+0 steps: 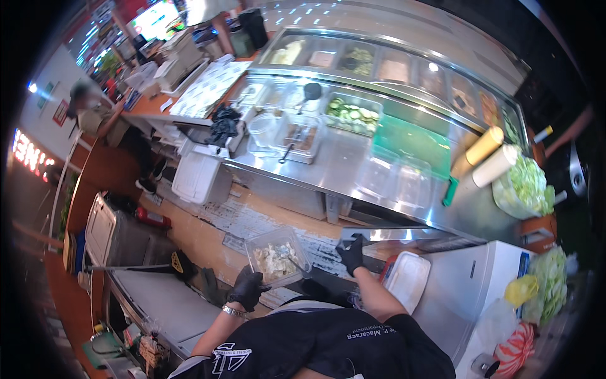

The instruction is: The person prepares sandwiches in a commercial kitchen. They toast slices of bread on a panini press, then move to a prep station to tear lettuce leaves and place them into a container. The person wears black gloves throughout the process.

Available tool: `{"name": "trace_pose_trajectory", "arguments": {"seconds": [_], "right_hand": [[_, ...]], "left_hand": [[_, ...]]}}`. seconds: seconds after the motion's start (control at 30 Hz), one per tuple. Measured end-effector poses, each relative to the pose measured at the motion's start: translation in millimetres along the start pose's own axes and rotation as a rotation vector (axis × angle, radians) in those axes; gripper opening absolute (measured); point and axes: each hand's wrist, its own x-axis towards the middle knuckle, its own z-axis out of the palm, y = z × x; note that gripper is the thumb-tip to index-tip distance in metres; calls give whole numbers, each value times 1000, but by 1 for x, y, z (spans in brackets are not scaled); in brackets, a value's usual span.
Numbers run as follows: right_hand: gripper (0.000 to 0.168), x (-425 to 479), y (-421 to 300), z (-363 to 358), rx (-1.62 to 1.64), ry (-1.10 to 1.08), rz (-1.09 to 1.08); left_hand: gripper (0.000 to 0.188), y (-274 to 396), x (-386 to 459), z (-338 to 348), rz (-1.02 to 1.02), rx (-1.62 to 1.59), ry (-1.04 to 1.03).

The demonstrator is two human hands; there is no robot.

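My left hand (246, 288), in a black glove, grips the near left corner of a clear plastic container (253, 260). A pale, chunky creamy mix (272, 261) lies in it, with a dark-handled utensil (299, 266) leaning over the rim on the right. My right hand (351, 254), also black-gloved, is at the left end of a steel door (393, 234) that stands out from the counter's underside. Its fingers curl over the door edge. The container is held above the floor, between my body and the steel prep counter (338, 163).
On the counter are a tub of sliced cucumber (354, 114), a green cutting board (412, 137), a green-handled knife (450, 191), two squeeze bottles (494, 166) and a bowl of lettuce (523, 187). A white chest (454, 270) stands right. Another person (106, 118) is at far left.
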Motion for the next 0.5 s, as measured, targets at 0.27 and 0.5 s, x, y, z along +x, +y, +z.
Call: {"name": "trace_pose_trajectory", "arguments": {"seconds": [0.27, 0.5], "right_hand": [[75, -106, -7, -77, 66, -249, 40], [60, -102, 2, -76, 20, -225, -105]], "left_hand": [[26, -69, 104, -18, 429, 735, -239], [9, -67, 140, 38, 482, 1277, -276]]}}
